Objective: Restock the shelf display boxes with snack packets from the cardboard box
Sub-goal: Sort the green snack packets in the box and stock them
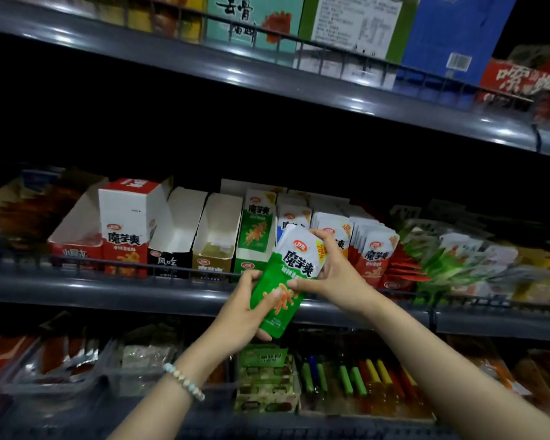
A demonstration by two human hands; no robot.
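Middle shelf [108, 290] runs straight across, just behind both hands, with a wire rail on its front edge. Upper shelf [267, 74] sits well above the hands and carries big cartons. Below the forearms there are trays of mixed snacks, too blurred to tell what they are.

Display boxes on the middle shelf, all up-left of the left hand:
- red box [124, 223]: farthest from it, tall, upright
- black box [178, 227]: next one in, white inside showing
- yellow box [218, 231]: beside that, white inside showing
- green box [256, 230]: nearest, just above the left hand, with one green packet standing upright in it

Blue-white packets [291, 217] stand just behind the right hand's fingertips. Red packets [375, 249] stand just right of the right hand, an upright row packed tight.

Green packets [299, 258]: small stack, count unclear, tilted with the top leaning right. They're held in the air in front of the rail, between the green box and the red packets.

Left hand [242, 315] grasps the lower half of the stack, thumb across the green front, fingers behind. Right hand [337, 277] grasps the upper right side, fingers curled over the top edge, thumb on the front.

Bead bracelet [183, 381] is on the left wrist.
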